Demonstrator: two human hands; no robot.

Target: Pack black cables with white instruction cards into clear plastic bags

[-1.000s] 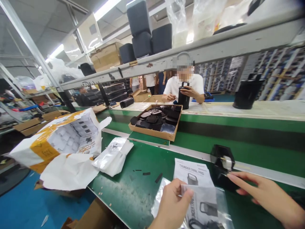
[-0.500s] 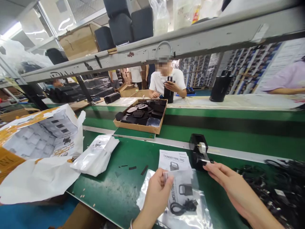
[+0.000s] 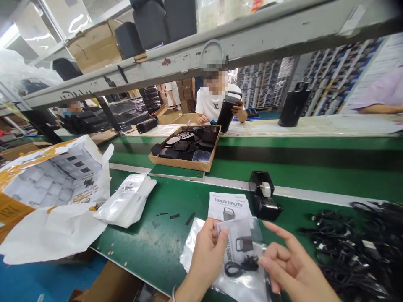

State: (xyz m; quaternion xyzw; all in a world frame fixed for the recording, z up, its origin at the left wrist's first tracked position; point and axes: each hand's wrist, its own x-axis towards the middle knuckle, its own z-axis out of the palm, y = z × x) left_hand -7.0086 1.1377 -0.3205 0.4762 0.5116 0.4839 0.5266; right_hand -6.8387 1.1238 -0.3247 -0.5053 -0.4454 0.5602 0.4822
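Observation:
My left hand (image 3: 210, 249) is closed on the upper left edge of a clear plastic bag (image 3: 242, 283), thumb on top. Inside the bag lie a printed leaflet (image 3: 244, 243) and a coiled black cable (image 3: 234, 268). At the bag's right edge is my right hand (image 3: 288, 264). Its thumb and bent fingers pinch there, while the index finger points out. Any piece of tape on that finger is too small to make out. Just beyond stands a black tape dispenser (image 3: 264, 197) with a clear roll. A stack of leaflets (image 3: 228, 203) lies behind the bag.
A heap of black cables (image 3: 352, 251) lies at right. Left are a pile of plastic bags (image 3: 129, 201) and an open lined carton (image 3: 19, 184). A shallow box of black parts (image 3: 185, 163) sits ahead. Across the line, a person (image 3: 217, 102) handles a black speaker (image 3: 227, 113).
My right hand has left the tape dispenser and come down and left to the bag's right edge. My left hand still holds the bag. The person opposite has tilted the speaker.

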